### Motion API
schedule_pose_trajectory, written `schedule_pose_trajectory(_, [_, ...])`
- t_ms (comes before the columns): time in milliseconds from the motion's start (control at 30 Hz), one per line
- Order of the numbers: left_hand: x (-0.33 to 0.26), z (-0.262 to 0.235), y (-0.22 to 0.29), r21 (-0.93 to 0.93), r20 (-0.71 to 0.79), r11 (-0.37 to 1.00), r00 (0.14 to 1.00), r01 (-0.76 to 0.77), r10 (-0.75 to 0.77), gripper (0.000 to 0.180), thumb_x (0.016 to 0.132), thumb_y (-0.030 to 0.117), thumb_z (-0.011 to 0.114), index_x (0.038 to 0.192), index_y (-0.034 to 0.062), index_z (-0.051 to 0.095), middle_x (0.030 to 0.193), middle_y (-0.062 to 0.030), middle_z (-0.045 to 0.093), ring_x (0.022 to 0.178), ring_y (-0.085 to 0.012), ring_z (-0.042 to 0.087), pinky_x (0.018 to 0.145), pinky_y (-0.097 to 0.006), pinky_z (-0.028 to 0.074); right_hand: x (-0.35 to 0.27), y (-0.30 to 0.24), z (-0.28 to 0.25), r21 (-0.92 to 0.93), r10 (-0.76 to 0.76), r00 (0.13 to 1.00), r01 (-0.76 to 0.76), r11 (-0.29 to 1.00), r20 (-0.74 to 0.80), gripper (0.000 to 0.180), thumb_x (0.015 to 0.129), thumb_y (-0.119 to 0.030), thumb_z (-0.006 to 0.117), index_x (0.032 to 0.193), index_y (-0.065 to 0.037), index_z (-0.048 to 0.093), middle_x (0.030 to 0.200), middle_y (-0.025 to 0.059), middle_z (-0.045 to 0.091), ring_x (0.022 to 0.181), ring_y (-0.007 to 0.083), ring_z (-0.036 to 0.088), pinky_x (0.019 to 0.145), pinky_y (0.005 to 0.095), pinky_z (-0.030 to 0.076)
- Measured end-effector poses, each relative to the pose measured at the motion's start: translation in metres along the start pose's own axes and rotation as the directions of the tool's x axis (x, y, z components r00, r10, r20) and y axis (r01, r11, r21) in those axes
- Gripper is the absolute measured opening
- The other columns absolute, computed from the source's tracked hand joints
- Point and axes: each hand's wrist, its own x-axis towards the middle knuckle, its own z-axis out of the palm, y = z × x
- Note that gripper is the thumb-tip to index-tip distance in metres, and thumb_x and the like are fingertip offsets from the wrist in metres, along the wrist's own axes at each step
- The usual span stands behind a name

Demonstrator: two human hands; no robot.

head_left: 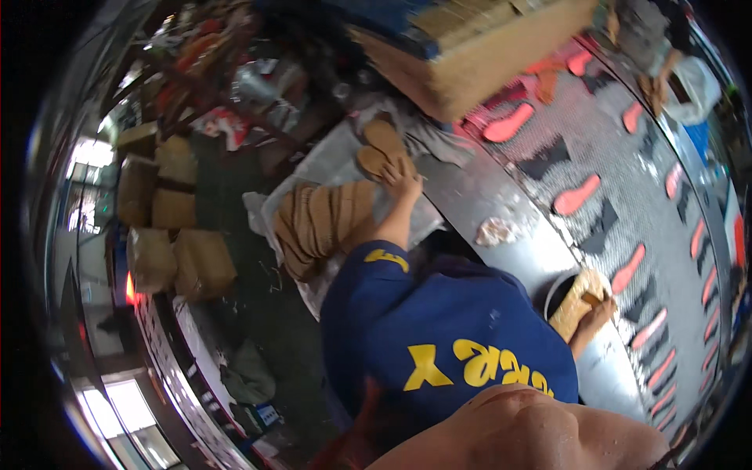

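My left hand [401, 178] reaches across to tan insole-shaped pieces [382, 135], its fingers apart and touching the nearest one. Right beside it, a row of the same tan pieces [325, 223] leans tightly together on a pale plastic sheet [313, 171]. At the metal ledge [517, 205], my right hand [593, 323] is closed round a tan, block-like thing [576, 309] with a pale crust, whose kind I cannot make out. This lies across a round, white-rimmed pot [551, 296]. The pot's inside is mostly hidden.
A mesh conveyor belt [627, 196] carries pink insole shapes [577, 196] and black pieces [603, 229]. A whitish lump [493, 231] sits on the ledge. A large cardboard-coloured box [470, 66] stands beyond. Another person's hand [656, 84] is at the far right. Cartons [204, 262] stand left.
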Motion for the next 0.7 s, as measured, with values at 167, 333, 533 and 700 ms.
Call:
schedule_pose_trajectory(167, [0.006,0.011,-0.027,0.099,-0.045,0.995,0.999,0.001,0.004,0.068,0.08,0.036,0.063,0.142,0.0192,0.039,0.144,-0.0269,0.032,0.132,-0.0428,0.031,0.106,-0.056,0.026,0.002,-0.024,0.009,0.278,0.492,0.857,-0.514,0.811,0.149,0.062,0.099,-0.052,0.032,0.106,0.002,0.062,0.092,0.0125,0.063,0.066,0.0197,0.058,0.055,0.0277,0.045])
schedule_pose_trajectory(333, [0.011,-0.021,-0.001,-0.215,-0.05,0.976,0.999,-0.032,0.022,0.043,0.067,0.019,0.071,0.108,0.0095,0.066,0.101,-0.0149,0.066,0.094,-0.0279,0.063,0.084,-0.041,0.048,-0.023,-0.018,0.007,0.148,0.438,0.891,-0.452,0.88,0.118,0.048,0.101,-0.04,0.038,0.104,0.0,0.065,0.084,0.0109,0.064,0.057,0.0151,0.057,0.049,0.0255,0.045])
schedule_pose_trajectory(533, [0.045,-0.041,0.03,-0.732,0.443,-0.59,0.896,0.341,-0.032,0.046,0.078,0.007,0.072,0.121,0.0024,0.055,0.109,-0.0093,0.062,0.101,-0.0291,0.059,0.081,-0.04,0.052,-0.038,-0.01,0.004,-0.247,0.06,0.998,-0.056,0.967,0.008,0.046,0.102,-0.037,0.036,0.105,-0.001,0.063,0.08,0.0112,0.063,0.057,0.0161,0.057,0.056,0.0281,0.048])
schedule_pose_trajectory(700, [0.085,-0.053,-0.01,-0.428,0.488,-0.791,0.849,0.437,0.205,0.019,0.091,-0.002,0.053,0.11,-0.0014,0.053,0.106,-0.0144,0.06,0.094,-0.0296,0.058,0.08,-0.041,0.052,-0.036,-0.015,-0.007,0.173,0.508,0.811,-0.567,0.805,0.29,0.034,0.1,-0.027,0.045,0.111,0.001,0.061,0.099,0.0125,0.064,0.083,0.0206,0.064,0.062,0.0288,0.054])
